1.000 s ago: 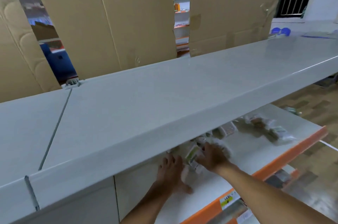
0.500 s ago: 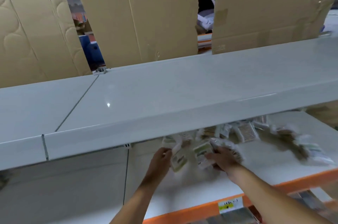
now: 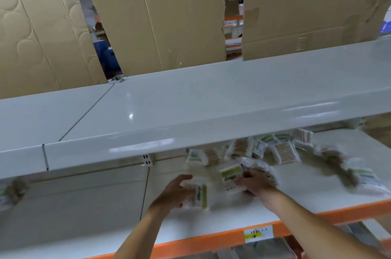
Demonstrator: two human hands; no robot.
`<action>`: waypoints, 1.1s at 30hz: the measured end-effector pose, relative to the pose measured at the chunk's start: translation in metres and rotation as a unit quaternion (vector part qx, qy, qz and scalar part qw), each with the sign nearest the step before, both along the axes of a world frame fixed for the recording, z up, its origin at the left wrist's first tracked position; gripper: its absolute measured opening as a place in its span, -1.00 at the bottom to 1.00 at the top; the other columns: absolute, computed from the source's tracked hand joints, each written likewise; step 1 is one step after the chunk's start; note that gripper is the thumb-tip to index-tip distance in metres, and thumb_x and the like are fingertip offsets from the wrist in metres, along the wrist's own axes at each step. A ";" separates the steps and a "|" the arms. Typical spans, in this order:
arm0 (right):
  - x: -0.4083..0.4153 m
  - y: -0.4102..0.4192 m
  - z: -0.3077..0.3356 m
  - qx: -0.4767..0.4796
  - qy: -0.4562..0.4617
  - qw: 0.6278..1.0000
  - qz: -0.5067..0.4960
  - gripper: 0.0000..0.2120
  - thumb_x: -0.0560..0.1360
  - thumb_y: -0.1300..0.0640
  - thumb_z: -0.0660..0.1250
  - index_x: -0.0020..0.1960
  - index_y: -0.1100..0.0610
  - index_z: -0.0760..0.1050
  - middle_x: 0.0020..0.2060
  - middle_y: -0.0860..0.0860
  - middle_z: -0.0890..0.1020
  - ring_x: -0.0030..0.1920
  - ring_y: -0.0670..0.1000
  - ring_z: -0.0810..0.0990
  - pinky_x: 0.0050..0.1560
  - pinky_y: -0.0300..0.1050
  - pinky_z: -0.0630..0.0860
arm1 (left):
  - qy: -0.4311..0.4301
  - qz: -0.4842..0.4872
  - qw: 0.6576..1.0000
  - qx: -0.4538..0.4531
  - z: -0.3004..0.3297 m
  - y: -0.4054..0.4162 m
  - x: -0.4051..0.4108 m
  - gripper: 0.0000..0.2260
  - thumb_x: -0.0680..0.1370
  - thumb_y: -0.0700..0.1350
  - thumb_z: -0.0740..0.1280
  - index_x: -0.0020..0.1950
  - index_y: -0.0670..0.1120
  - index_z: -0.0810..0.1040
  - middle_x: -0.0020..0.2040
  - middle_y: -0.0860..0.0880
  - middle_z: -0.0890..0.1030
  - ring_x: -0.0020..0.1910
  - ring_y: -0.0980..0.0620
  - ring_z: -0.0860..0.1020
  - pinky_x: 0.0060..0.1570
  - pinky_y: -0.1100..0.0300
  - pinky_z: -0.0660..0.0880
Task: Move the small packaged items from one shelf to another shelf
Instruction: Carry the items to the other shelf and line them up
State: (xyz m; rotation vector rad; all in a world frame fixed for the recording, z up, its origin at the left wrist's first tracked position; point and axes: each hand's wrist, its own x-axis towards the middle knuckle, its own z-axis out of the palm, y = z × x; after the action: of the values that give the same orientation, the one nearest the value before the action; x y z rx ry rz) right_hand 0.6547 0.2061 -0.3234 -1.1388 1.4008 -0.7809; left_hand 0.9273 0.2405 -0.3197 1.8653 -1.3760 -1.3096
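I'm reaching under the grey metal upper shelf (image 3: 190, 100) with both arms. My left hand (image 3: 173, 193) curls around a small clear packet with a green label (image 3: 197, 195), and my right hand (image 3: 257, 181) grips a bundle of similar packets (image 3: 230, 176), just above the white lower shelf with the orange front edge (image 3: 296, 201). More packets (image 3: 283, 152) lie scattered behind, some blurred. I want firm holds on the slippery film, then to draw both loads out low, clearing the upper shelf's lip before lifting.
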 end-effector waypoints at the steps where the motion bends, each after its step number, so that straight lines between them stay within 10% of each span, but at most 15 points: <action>1: -0.001 0.000 0.000 0.002 0.004 1.000 0.003 -0.95 0.47 0.27 0.45 -0.15 0.21 0.59 -0.31 0.08 0.63 -0.34 0.01 0.58 -0.36 -0.14 0.51 | -0.006 -0.004 1.000 0.003 0.000 0.000 0.002 -0.70 0.46 -0.07 0.41 0.13 0.23 0.57 0.01 -0.02 0.66 0.01 -0.02 0.64 -0.07 0.09 0.62; 8: -0.004 0.000 -0.005 -0.002 0.018 0.999 0.034 -0.82 0.43 0.21 0.51 -0.19 0.20 0.50 -0.35 0.12 0.55 -0.31 0.09 0.56 -0.20 0.00 0.58 | 0.017 0.068 0.997 0.026 0.002 0.017 0.012 -0.65 0.34 -0.15 0.49 0.08 -0.08 0.52 -0.04 -0.10 0.69 -0.11 -0.04 0.70 -0.15 0.09 0.66; 33: 0.165 0.033 0.006 -0.059 0.057 0.973 0.216 -0.85 0.39 0.12 0.52 -0.08 0.11 0.63 -0.32 0.00 0.66 -0.32 0.00 0.57 -0.33 -0.17 0.51 | 0.082 0.277 0.955 -0.066 0.011 0.117 0.132 -0.72 0.45 -0.25 0.52 0.08 -0.16 0.51 -0.10 -0.10 0.63 -0.18 -0.01 0.58 -0.17 0.12 0.54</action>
State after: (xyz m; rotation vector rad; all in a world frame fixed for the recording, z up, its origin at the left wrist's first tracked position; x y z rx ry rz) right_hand 0.8194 0.2391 -0.3179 -1.5354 1.1484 -0.4964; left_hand 1.0594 0.3571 -0.3085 1.8192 -0.7513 -1.0250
